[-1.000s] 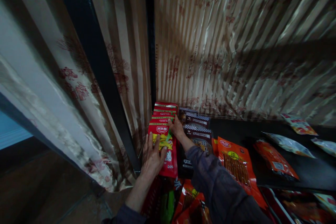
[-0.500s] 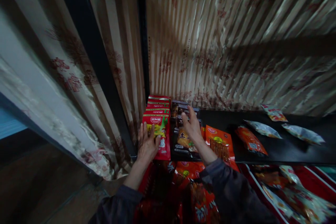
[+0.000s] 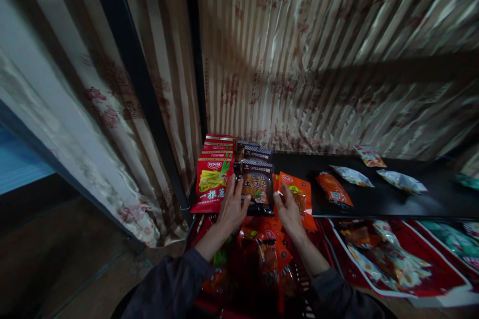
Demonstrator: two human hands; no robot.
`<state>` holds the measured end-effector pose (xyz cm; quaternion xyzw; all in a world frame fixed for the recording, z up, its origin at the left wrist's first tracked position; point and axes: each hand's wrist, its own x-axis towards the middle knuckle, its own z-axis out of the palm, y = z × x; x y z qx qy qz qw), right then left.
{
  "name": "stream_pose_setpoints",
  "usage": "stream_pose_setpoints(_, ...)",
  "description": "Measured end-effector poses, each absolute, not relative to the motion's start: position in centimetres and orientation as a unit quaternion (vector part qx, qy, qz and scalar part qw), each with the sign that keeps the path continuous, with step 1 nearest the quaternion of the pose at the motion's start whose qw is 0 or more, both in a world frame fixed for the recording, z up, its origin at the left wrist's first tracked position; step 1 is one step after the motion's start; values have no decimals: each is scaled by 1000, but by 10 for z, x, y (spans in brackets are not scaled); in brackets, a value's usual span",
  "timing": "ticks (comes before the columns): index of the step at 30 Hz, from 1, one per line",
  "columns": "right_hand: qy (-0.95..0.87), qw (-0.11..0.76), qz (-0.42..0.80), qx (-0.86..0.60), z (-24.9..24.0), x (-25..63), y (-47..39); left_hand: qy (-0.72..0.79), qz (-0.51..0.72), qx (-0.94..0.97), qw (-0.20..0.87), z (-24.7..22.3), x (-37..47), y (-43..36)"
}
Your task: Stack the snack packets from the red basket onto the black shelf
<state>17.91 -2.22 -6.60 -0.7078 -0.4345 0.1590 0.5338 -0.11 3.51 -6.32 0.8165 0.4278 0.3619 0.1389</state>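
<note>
Overlapping red snack packets (image 3: 214,179) lean in a row at the left end of the black shelf. Beside them stand black snack packets (image 3: 257,172), with the front one between my two hands. My left hand (image 3: 232,207) lies at that packet's left edge, over the corner of the front red packet, fingers stretched out. At its right side is my right hand (image 3: 290,210), fingers apart, resting against an orange snack packet (image 3: 304,190). Whether either hand presses on the black packet, I cannot tell.
Below me, a red basket (image 3: 325,241) holds orange packets (image 3: 267,254). Another red basket (image 3: 436,264) with mixed packets stands to its right. Several loose packets (image 3: 352,175) lie on the shelf (image 3: 437,204). A dark post (image 3: 138,60) and curtain (image 3: 299,70) bound the shelf.
My left hand has moved right, off the front red packet's face to the black packet's edge. My right hand has come down from above the black packets to the orange one. The view has shifted.
</note>
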Motion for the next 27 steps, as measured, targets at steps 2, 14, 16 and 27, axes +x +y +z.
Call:
stream_pose_setpoints(2,-433,536,168,-705,-65,180,-20,426,342,819,175,-64,8,34)
stream_pose_setpoints(14,-441,503,213,-712,-58,210,42,483,261,795,260,-61,25,59)
stream_pose_setpoints(16,-448,496,213,-712,-56,213,50,487,253,793,264,-61,27,60)
stream_pose_setpoints(27,-447,487,206,-722,-60,220,76,508,217,769,322,-58,32,58)
